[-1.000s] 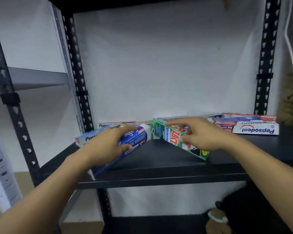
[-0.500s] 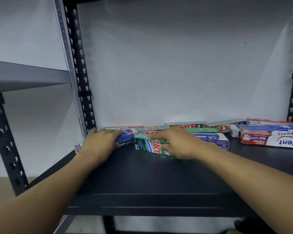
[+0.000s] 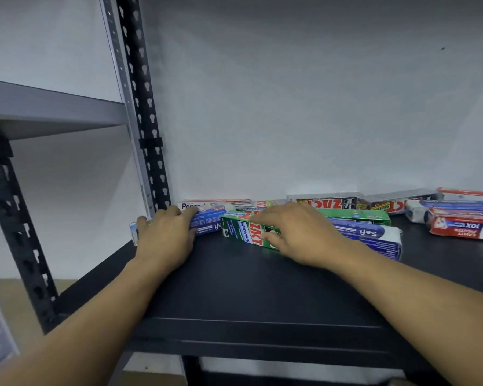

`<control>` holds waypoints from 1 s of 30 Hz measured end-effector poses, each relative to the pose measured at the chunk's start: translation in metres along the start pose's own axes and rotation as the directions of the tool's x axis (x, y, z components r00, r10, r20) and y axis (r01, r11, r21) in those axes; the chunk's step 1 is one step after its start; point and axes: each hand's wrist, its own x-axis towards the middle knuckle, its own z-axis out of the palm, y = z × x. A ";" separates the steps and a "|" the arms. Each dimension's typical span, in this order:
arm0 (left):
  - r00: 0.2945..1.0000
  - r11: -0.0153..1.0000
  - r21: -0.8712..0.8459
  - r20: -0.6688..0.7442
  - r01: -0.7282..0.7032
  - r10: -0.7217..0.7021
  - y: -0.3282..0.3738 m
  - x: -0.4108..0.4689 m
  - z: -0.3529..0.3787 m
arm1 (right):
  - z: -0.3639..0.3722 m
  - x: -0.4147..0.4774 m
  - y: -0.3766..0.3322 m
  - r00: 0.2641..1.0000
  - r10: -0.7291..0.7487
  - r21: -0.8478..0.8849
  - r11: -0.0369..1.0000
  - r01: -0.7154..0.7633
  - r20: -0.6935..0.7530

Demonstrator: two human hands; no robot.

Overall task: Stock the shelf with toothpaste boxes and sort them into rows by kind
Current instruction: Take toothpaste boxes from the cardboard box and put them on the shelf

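Green Zact box (image 3: pixel 243 231) lies flat on black shelf (image 3: pixel 248 288), left of centre. R hand (image 3: pixel 299 235) grips it, fingers on top, thumb at front face. Touching its left end, blue Safi box (image 3: pixel 207 224) is held by L hand (image 3: pixel 165 238), fingers curled over it, near upright (image 3: pixel 142 107). 2nd Safi box (image 3: pixel 374 235) lies behind R wrist.

A stockroom: slotted metal shelving (image 3: pixel 140 112) holding toothpaste boxes (image 3: pixel 335 204)
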 end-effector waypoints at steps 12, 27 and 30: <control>0.911 0.873 -0.272 -0.039 -0.405 0.411 0.018 -0.032 -0.018 | -0.036 -0.068 0.013 0.991 0.134 0.098 0.986 -0.133 -0.006; 0.926 0.880 -0.312 0.003 -0.358 0.377 0.075 -0.029 -0.021 | -0.043 -0.112 0.107 0.904 0.427 0.002 0.904 -0.427 0.006; 0.941 0.881 -0.348 -0.012 -0.320 0.337 0.075 -0.023 -0.015 | -0.044 -0.115 0.113 0.902 0.432 -0.003 0.902 -0.432 0.000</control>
